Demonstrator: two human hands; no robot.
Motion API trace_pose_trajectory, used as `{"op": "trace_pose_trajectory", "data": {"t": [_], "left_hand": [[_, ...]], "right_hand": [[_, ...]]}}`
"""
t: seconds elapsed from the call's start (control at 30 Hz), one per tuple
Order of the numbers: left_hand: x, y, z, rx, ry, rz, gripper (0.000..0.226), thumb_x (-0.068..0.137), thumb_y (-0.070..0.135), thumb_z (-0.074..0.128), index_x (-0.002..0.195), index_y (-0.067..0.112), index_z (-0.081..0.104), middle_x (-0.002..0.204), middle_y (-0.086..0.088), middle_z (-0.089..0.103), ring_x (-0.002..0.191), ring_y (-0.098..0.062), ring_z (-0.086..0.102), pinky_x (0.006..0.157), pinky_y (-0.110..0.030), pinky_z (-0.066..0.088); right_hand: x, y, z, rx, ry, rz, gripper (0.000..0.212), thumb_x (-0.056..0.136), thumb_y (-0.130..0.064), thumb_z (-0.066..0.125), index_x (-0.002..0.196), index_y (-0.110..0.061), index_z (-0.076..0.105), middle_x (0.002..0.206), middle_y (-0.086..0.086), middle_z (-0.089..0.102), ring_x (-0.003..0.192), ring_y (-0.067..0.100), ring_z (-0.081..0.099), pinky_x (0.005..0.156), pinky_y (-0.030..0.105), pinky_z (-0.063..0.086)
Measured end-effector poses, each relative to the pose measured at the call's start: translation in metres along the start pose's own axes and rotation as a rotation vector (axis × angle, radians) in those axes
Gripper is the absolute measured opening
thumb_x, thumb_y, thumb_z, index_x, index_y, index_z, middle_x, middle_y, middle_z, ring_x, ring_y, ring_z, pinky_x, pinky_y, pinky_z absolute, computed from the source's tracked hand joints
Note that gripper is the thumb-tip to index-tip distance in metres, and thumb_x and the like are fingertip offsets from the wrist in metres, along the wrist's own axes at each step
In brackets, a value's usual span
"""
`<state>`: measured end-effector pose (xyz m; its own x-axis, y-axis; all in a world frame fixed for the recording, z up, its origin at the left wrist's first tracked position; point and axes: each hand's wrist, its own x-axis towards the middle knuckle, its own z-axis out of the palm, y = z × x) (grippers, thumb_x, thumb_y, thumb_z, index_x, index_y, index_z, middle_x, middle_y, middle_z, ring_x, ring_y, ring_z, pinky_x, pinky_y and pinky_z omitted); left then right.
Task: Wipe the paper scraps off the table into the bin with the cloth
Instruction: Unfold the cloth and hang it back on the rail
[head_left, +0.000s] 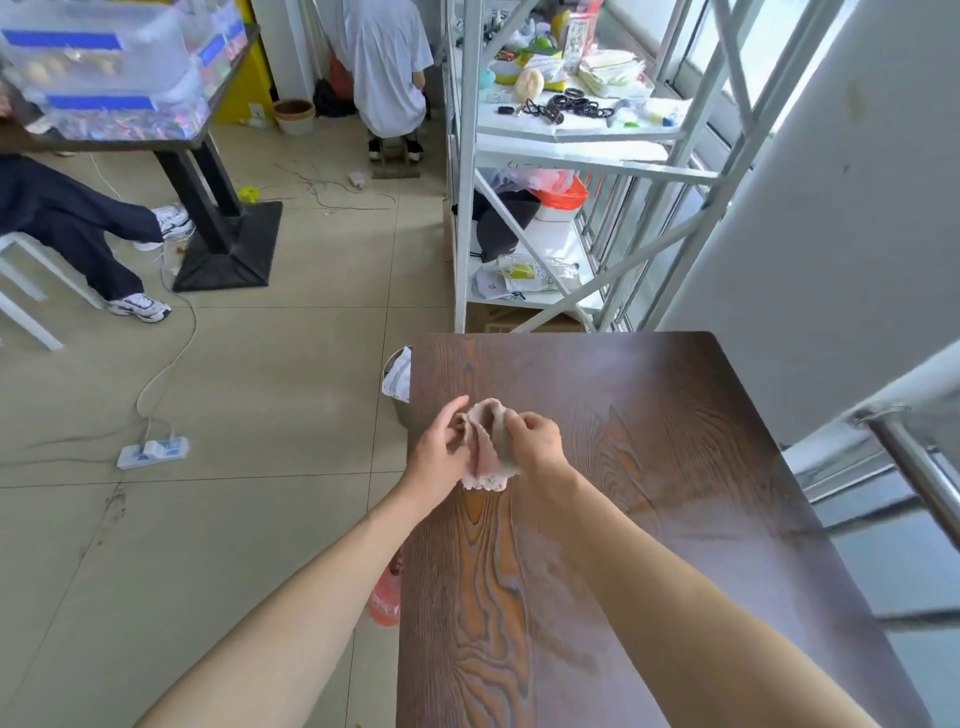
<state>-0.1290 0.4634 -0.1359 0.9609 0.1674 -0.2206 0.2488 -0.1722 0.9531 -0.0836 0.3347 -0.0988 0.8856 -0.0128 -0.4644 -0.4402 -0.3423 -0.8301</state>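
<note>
Bin beside table holds white paper; hands pinch cloth

Table: dark brown wood-grain print, with an orange-brown flame-shaped grain band down its left part. Cloth: pale pink and beige, whitish scalloped lower edge. Bin: grey, white liner with faint stripes. Plastic bag by table's left edge: translucent red-orange. Floor: greenish-beige tiles, thin dark joints. Power strip: white with blue. Shelving rack: white frame. Seated person's trousers: navy; sneakers white and grey.
</note>
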Motion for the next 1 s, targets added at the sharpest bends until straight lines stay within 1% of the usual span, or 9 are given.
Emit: {"op": "trace_pose_trajectory", "data": {"t": [0.17,0.3,0.43,0.5,0.57,0.67,0.73,0.9,1.0], "left_hand": [[0.000,0.024,0.027,0.142,-0.009,-0.010,0.024,0.096,0.016,0.045,0.115,0.014,0.060,0.110,-0.004,0.066,0.107,-0.020,0.062,0.087,-0.029,0.049],[-0.004,0.054,0.059,0.159,-0.161,-0.053,0.040,0.093,0.048,0.046,0.107,0.015,0.064,0.097,0.000,0.068,0.089,-0.014,0.063,0.074,-0.028,0.048],[-0.002,0.068,0.097,0.295,-0.252,0.053,0.003,0.086,0.017,0.062,0.086,0.019,0.064,0.083,-0.001,0.067,0.078,-0.017,0.060,0.072,-0.036,0.049],[-0.001,0.077,0.120,0.397,-0.203,0.097,0.012,0.085,0.011,0.058,0.073,0.014,0.057,0.070,-0.001,0.057,0.067,-0.019,0.050,0.061,-0.031,0.039],[-0.004,0.091,0.145,0.482,-0.116,0.132,0.009,0.085,0.011,0.056,0.081,0.009,0.063,0.077,-0.004,0.061,0.074,-0.022,0.054,0.063,-0.031,0.039],[-0.010,0.114,0.183,0.614,0.003,0.246,0.012,0.084,0.009,0.056,0.085,0.011,0.068,0.093,-0.003,0.056,0.094,-0.024,0.052,0.081,-0.033,0.043],[-0.013,0.130,0.208,0.637,0.035,0.309,0.012,0.084,0.008,0.054,0.083,0.013,0.065,0.096,-0.004,0.058,0.096,-0.025,0.053,0.083,-0.035,0.044],[-0.027,0.169,0.276,0.671,0.022,0.413,0.008,0.089,0.011,0.047,0.093,0.015,0.052,0.087,-0.002,0.060,0.081,-0.025,0.055,0.069,-0.036,0.046],[-0.027,0.187,0.313,0.627,0.022,0.557,0.010,0.087,0.006,0.047,0.090,0.016,0.050,0.089,-0.002,0.060,0.082,-0.026,0.058,0.072,-0.038,0.047]], "right_hand": [[-0.001,0.001,-0.050,-0.013,0.074,-0.077,0.028,0.097,-0.025,0.044,0.086,-0.006,0.061,0.082,0.006,0.060,0.075,0.018,0.054,0.068,0.028,0.042],[-0.008,0.002,-0.092,0.005,0.067,-0.143,0.027,0.098,-0.025,0.045,0.090,-0.007,0.063,0.071,-0.003,0.058,0.067,0.010,0.053,0.058,0.021,0.042],[-0.013,0.007,-0.142,0.008,0.115,-0.182,0.032,0.096,-0.028,0.050,0.091,-0.001,0.067,0.076,0.001,0.062,0.073,0.013,0.057,0.066,0.025,0.046],[-0.018,0.011,-0.173,-0.042,0.118,-0.181,0.034,0.091,-0.036,0.055,0.087,-0.004,0.067,0.079,0.002,0.064,0.077,0.016,0.060,0.069,0.027,0.045],[-0.025,0.015,-0.206,-0.136,0.031,-0.163,0.034,0.084,-0.043,0.064,0.082,-0.010,0.065,0.074,-0.002,0.063,0.073,0.015,0.060,0.063,0.024,0.045],[-0.032,0.023,-0.251,-0.383,-0.022,-0.142,0.022,0.077,-0.030,0.070,0.079,-0.009,0.062,0.074,0.003,0.058,0.071,0.019,0.056,0.061,0.029,0.042],[-0.038,0.029,-0.277,-0.548,0.094,-0.135,0.012,0.078,-0.021,0.060,0.075,-0.009,0.060,0.076,0.008,0.061,0.076,0.026,0.060,0.064,0.031,0.043],[-0.049,0.036,-0.344,-0.871,0.467,-0.163,0.028,0.083,-0.018,0.049,0.106,-0.010,0.062,0.111,0.011,0.065,0.106,0.034,0.060,0.089,0.042,0.043],[-0.047,0.032,-0.387,-1.010,0.678,-0.213,0.029,0.086,-0.022,0.048,0.105,-0.018,0.070,0.110,0.009,0.061,0.106,0.031,0.056,0.087,0.043,0.040]]}}
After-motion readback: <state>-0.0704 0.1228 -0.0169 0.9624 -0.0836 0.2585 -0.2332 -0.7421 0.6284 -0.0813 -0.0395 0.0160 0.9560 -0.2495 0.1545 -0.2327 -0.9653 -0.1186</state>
